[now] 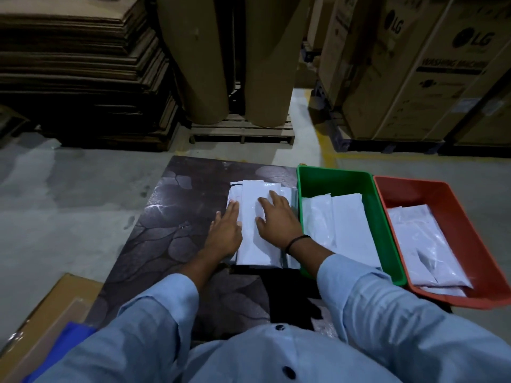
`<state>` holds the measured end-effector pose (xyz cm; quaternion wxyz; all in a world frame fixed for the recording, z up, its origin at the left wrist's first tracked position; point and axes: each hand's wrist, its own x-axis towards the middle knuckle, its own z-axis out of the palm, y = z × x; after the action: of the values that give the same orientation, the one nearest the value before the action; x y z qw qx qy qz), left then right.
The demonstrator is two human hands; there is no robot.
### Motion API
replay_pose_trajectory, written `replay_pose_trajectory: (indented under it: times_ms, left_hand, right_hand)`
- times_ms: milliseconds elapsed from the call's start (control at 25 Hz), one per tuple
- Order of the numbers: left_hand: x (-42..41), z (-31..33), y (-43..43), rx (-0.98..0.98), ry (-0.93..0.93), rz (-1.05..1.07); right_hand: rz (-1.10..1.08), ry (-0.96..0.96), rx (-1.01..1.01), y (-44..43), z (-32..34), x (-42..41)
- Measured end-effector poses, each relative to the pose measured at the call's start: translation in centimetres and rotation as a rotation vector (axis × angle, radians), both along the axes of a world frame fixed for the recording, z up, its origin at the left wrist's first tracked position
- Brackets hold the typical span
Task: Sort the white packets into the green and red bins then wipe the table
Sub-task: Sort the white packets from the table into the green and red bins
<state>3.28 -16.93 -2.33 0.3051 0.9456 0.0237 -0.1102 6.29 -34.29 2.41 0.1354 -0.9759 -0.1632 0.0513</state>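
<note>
A stack of white packets point(255, 241) lies on the dark patterned table point(177, 217), just left of the green bin point(381, 217). My left hand point(225, 230) rests flat against the stack's left edge, fingers straight. On top of the stack lies my right hand point(276, 219), its fingers spread over the top packet. The green bin holds a few white packets point(340, 225). To its right, the red bin point(467, 244) also holds white packets point(425, 244).
The table stands on a grey concrete floor. A flat cardboard sheet point(52, 308) and something blue point(69, 341) lie at the lower left. Stacked cardboard point(83, 73), brown paper rolls on a pallet point(240, 128) and large appliance cartons point(428, 73) stand behind.
</note>
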Motion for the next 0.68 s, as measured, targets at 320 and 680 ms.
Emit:
replay_pose_trajectory:
  times_ms: [320,680]
  left_hand:
    - [0.6,0.4,1.0,0.079,-0.009,-0.056]
    - [0.5,0.6,-0.6,0.196,-0.035,-0.069]
  right_hand:
    - [-0.211,0.149,-0.007,2.5,-2.3,0.5]
    - [-0.233,0.217,-0.005,2.7,-2.1,0.9]
